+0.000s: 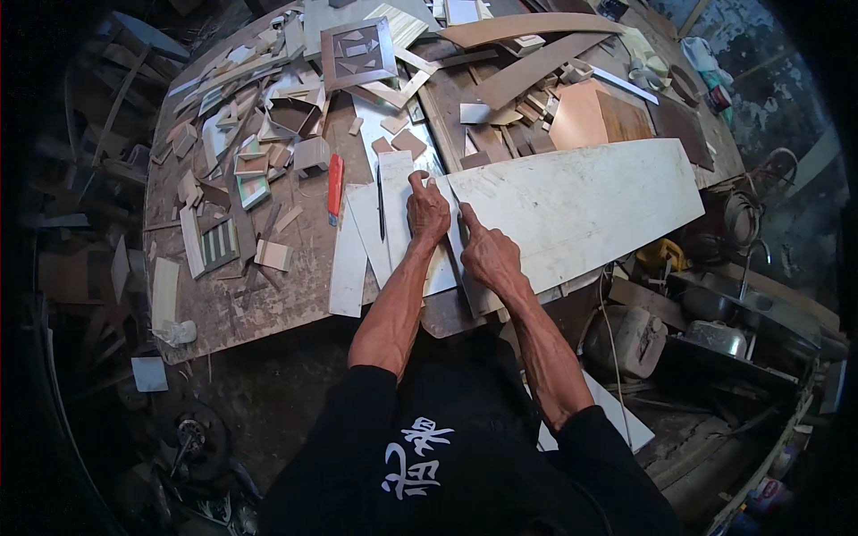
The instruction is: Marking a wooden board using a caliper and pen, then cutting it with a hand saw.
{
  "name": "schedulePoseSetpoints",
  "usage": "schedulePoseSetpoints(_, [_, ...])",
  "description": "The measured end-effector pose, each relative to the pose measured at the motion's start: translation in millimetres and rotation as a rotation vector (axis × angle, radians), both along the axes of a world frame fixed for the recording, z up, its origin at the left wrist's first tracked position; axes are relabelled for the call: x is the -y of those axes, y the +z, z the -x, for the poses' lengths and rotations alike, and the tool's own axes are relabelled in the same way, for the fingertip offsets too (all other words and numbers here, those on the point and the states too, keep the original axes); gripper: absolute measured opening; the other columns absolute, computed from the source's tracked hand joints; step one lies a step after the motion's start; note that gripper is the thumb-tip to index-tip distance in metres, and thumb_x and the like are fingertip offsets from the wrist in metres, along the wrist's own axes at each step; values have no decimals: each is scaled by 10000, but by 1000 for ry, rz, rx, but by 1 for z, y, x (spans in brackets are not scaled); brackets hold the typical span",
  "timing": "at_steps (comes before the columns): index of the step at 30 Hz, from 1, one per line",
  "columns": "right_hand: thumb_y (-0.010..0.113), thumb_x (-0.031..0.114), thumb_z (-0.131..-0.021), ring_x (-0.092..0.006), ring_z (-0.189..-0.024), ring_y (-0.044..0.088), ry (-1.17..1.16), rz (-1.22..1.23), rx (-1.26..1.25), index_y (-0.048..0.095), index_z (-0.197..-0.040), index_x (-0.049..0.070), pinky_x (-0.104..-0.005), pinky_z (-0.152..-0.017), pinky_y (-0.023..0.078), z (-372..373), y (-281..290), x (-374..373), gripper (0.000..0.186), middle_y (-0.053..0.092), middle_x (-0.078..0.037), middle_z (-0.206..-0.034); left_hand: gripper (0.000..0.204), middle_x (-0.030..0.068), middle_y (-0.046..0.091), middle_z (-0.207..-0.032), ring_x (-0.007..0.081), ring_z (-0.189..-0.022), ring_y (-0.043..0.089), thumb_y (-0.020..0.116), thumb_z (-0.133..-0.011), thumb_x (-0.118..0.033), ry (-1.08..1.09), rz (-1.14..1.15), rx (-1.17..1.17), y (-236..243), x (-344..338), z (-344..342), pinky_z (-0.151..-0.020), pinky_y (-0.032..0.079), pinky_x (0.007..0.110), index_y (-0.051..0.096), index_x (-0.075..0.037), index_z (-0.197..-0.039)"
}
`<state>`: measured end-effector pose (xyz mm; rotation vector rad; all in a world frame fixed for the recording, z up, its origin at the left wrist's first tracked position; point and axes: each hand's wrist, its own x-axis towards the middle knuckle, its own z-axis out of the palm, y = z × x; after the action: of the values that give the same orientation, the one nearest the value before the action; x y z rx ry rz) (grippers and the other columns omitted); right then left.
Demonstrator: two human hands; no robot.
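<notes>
Sleeves: dark, entering from the lower edge of the frame; both forearms bare.
Right hand: centre of frame, curled, index finger stretched forward along the left edge of the large white panel; whether a tool is gripped cannot be told.
Left hand: just left of the right hand, knuckles up, fingers bent and pressed down on a narrow white strip; thumb tip at the strip's upper end.
White panel: long, tapered, lying flat from centre toward the right of the frame, its near end overhanging the bench edge.
Loose white strips: lying side by side left of the hands.
Pencil: dark, resting on the strips beside the left hand.
Red cutter: further left, well apart from the hands.
Workbench: dusty, crowded with offcuts toward the upper left.
Framed patterned square: top centre.
</notes>
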<state>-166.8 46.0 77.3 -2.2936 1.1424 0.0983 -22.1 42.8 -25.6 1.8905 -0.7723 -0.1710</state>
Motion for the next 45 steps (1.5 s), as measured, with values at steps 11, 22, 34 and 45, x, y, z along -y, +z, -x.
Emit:
schedulePoseSetpoints(11, [479,71,-744,-457,-672,609,2,-6,22,264,-1442,180,-529,-644,460,4,-8,1,738,620,-283,-717,213,292,599,-779,480,-763,575,426,-937,-159,6,-20,-1,-4,3,0,-681,407,551,388,-64,-1124])
schedulePoseSetpoints(22, [457,72,-789,-440,-720,620,1,-91,-42,302,-1416,179,-511,-657,466,14,10,-13,654,617,-302,-749,200,290,595,-778,484,-750,577,427,-934,-126,14,11,-24,-2,-5,-10,-664,413,547,377,-54,-1114])
schedulePoseSetpoints(34, [473,65,-761,-440,-685,621,9,-124,-127,275,-1444,198,-513,-616,472,36,17,-38,724,623,-275,-730,221,302,603,-773,483,-759,581,423,-941,-179,33,-52,-74,-7,-14,-10,-678,410,559,373,-67,-1125])
schedulePoseSetpoints(45, [454,70,-772,-458,-699,610,13,-85,-33,279,-1437,194,-540,-655,463,31,10,-31,699,618,-288,-743,185,290,589,-781,473,-746,578,434,-928,-124,47,-49,-52,0,-12,-5,-646,410,529,392,-38,-1086])
